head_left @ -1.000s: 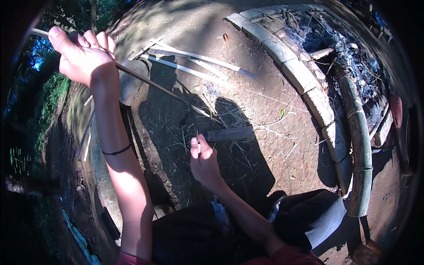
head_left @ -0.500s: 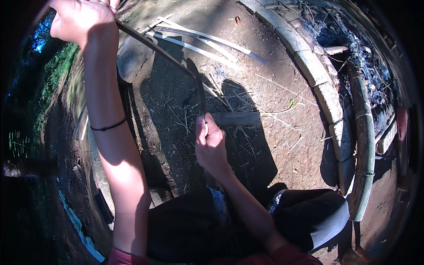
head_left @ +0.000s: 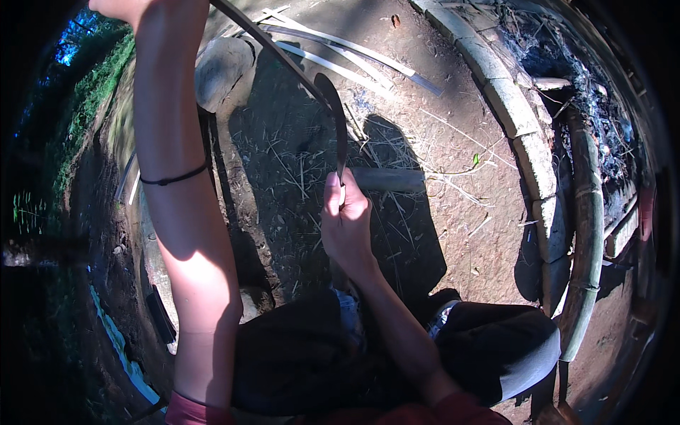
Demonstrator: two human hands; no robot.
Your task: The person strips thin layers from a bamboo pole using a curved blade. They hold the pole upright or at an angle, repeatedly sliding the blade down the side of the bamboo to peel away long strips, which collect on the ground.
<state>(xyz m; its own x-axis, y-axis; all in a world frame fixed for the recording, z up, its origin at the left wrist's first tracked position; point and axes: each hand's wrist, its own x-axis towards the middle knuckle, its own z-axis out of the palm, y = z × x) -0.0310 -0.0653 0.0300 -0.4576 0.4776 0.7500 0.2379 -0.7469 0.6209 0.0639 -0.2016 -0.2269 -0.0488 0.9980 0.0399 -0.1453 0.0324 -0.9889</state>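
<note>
My right hand [head_left: 346, 223] is closed round the handle of a curved knife [head_left: 340, 124], its dark blade pointing up and away from me. Against the blade lies a long dark bamboo strip [head_left: 273, 46], slanting from the top edge down to the knife. My left hand [head_left: 127, 8] is raised at the upper left, mostly cut off by the picture's edge; the strip runs toward it and its fingers are hidden now, though half a second ago they were closed on the strip. A black band [head_left: 173, 178] circles my left forearm.
Several pale split strips [head_left: 347, 60] lie on the ground ahead, near a rounded stone [head_left: 225, 71]. Thin shavings surround a short round log [head_left: 388, 179]. Right of these stand a stone curb [head_left: 511, 106], a bamboo pole [head_left: 586, 212] and an ashy fire pit [head_left: 545, 57].
My left hand has moved up, partly out of the picture. The knife and my right hand sit slightly higher and farther right. The view has shifted a little too.
</note>
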